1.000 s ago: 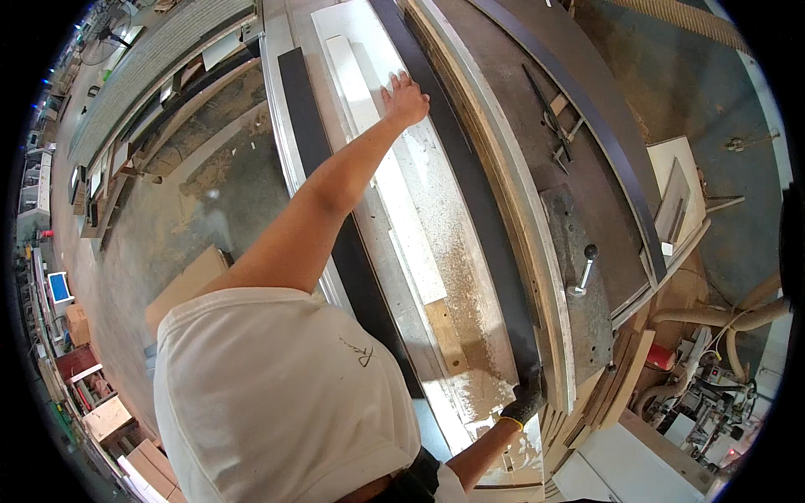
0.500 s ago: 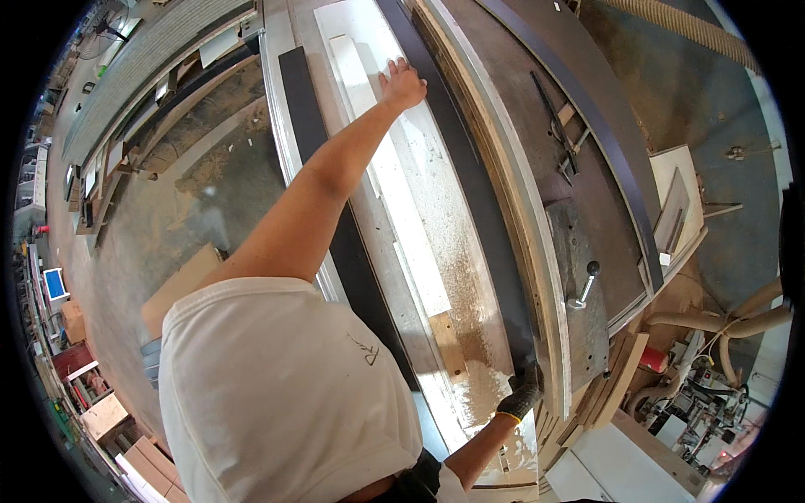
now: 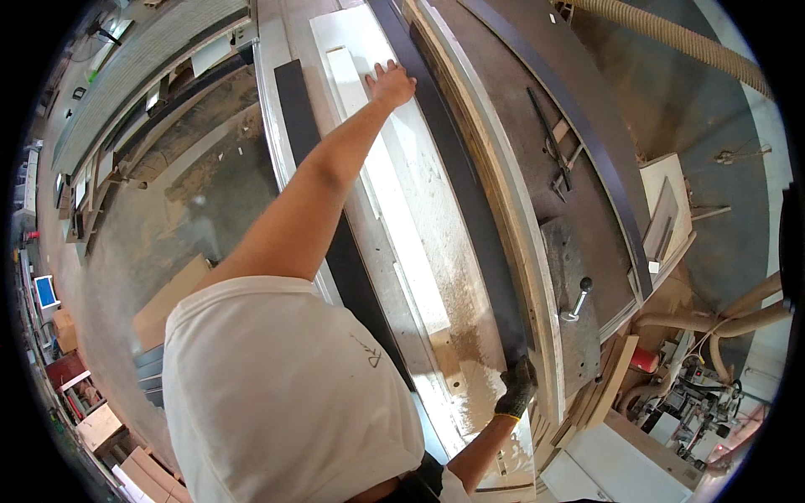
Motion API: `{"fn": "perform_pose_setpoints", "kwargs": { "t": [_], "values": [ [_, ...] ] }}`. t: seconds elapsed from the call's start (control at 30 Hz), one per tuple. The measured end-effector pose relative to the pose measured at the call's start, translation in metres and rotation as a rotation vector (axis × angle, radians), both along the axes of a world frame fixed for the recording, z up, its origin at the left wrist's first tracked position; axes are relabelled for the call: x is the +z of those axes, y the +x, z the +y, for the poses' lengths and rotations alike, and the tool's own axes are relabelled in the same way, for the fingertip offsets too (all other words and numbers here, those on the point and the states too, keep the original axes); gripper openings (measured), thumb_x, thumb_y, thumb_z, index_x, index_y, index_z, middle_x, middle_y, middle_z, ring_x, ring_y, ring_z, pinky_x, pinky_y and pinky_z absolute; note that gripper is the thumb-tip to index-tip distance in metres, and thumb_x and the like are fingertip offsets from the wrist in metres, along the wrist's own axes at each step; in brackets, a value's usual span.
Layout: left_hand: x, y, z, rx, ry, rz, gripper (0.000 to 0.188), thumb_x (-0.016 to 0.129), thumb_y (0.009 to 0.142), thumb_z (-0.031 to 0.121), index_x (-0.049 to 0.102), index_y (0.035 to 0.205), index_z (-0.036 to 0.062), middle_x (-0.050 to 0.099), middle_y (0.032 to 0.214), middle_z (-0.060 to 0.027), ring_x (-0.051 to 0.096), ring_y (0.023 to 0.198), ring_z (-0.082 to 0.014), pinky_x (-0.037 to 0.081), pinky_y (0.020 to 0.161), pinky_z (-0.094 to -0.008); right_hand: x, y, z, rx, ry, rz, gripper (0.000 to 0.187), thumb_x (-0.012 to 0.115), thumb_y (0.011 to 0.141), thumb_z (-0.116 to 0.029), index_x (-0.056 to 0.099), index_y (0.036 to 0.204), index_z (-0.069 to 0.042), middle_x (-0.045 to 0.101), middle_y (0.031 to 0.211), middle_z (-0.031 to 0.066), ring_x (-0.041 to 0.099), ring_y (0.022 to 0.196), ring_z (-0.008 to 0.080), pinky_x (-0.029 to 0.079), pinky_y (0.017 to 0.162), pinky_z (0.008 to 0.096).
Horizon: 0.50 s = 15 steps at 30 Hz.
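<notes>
A long dark board (image 3: pixel 470 218) lies lengthwise on a white, sawdust-strewn machine table (image 3: pixel 394 210). My left hand (image 3: pixel 390 84), bare, reaches far out. It lies flat with the fingers spread, on the white table right against the dark board's left edge. My right hand (image 3: pixel 516 387), in a dark glove, is closed around the near end of the dark board, close to my body. My white shirt (image 3: pixel 285 394) fills the lower left and hides the table's near end.
A curved light wooden fence (image 3: pixel 524 251) and a dark bench with a lever handle (image 3: pixel 577 298) run along the right. A ribbed dust hose (image 3: pixel 671 38) crosses the top right. Stacked boards (image 3: pixel 612 377) and machines stand at lower right, with a sawdust-covered floor (image 3: pixel 168 218) on the left.
My left arm has stretched slightly farther along the table, and the gloved right hand with the board's near end has moved a little away from my body.
</notes>
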<state>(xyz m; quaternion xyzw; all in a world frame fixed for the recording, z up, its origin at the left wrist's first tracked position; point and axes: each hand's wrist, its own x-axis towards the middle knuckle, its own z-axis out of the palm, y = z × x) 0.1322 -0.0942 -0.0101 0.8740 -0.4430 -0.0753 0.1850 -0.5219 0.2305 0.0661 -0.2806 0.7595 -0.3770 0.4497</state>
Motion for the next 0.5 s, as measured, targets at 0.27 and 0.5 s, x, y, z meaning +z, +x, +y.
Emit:
{"fn": "perform_pose_setpoints", "kwargs": {
  "t": [0.27,0.5],
  "values": [
    [-0.001,-0.087,0.025,-0.015,0.086,0.094,0.068,0.054,0.099,0.040,0.040,0.153,0.0014,0.030,0.163,-0.0161,0.020,0.151,-0.0421,0.022,0.115,-0.0714,0.013,-0.008,0.007,0.079,-0.008,-0.058,0.038,0.075,0.088,-0.027,0.072,0.117,-0.002,0.071,0.102,0.0068,0.062,0.074,0.0152,0.052,0.064,0.0288],
    [0.014,-0.190,0.112,-0.008,0.062,0.142,0.069,0.056,0.097,0.035,0.037,0.153,-0.0011,0.025,0.165,-0.0145,0.017,0.153,-0.0402,0.018,0.117,-0.0718,0.008,-0.017,-0.004,0.191,0.026,-0.105,0.040,0.076,0.084,-0.023,0.072,0.118,-0.002,0.071,0.101,0.0063,0.061,0.073,0.0144,0.051,0.059,0.0282]
  ]
}}
